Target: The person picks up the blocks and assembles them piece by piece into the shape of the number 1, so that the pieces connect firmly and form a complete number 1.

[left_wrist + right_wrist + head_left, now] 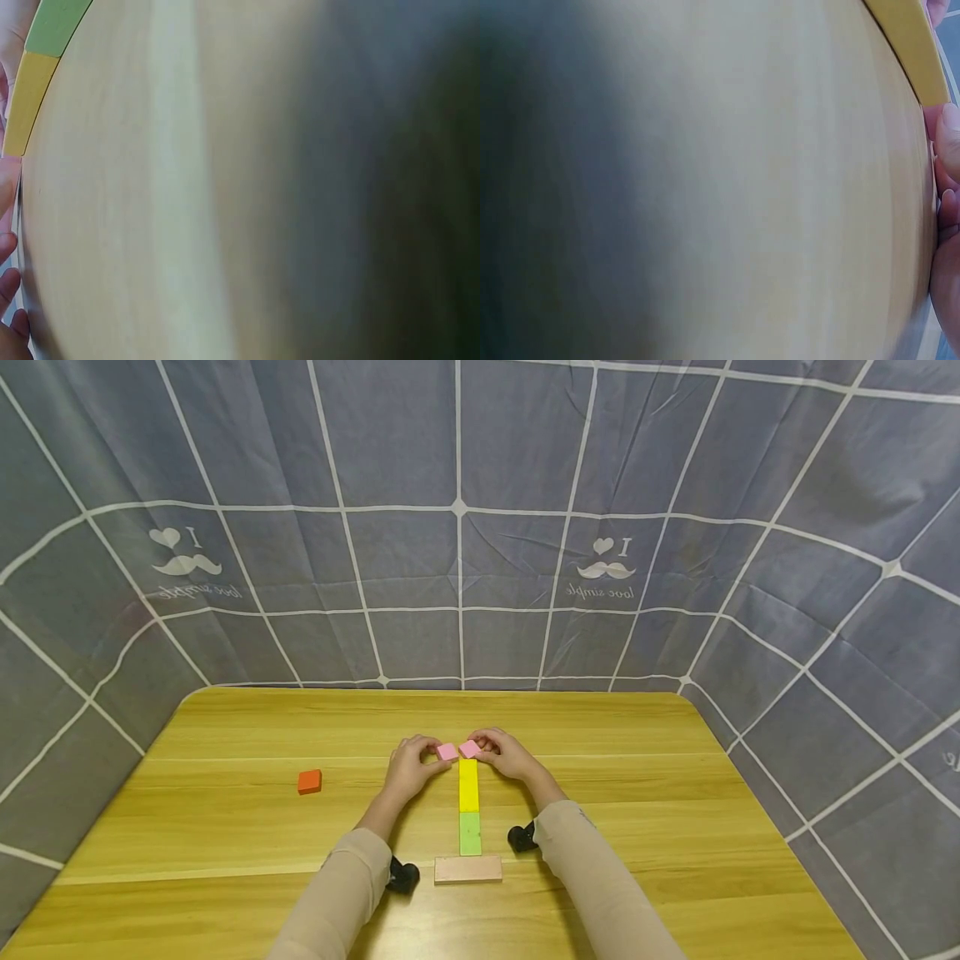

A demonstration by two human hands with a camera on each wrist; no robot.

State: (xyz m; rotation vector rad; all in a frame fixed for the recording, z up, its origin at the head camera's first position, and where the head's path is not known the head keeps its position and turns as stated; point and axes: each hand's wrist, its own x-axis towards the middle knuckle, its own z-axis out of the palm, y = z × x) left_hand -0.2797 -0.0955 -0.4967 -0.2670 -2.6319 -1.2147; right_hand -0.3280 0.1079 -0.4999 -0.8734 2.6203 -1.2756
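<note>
My left hand (409,767) pinches a pink block (447,752) between thumb and fingers, just beyond the far end of a yellow block (468,785). From the other side, my right hand (511,754) pinches a second pink block (469,748) right at that far end. Both pink blocks sit at a slant, side by side. Nearer to me the yellow block meets a light green block (470,833) end to end. A pale wooden block (468,870) lies crosswise at the near end of this line. Fingers show only at the edges of both wrist views.
An orange-red block (310,782) lies by itself on the left of the wooden table (225,835). A grey curtain (405,560) with white grid lines hangs behind the table and along its sides. Black wrist cameras (403,877) sit low near the tabletop.
</note>
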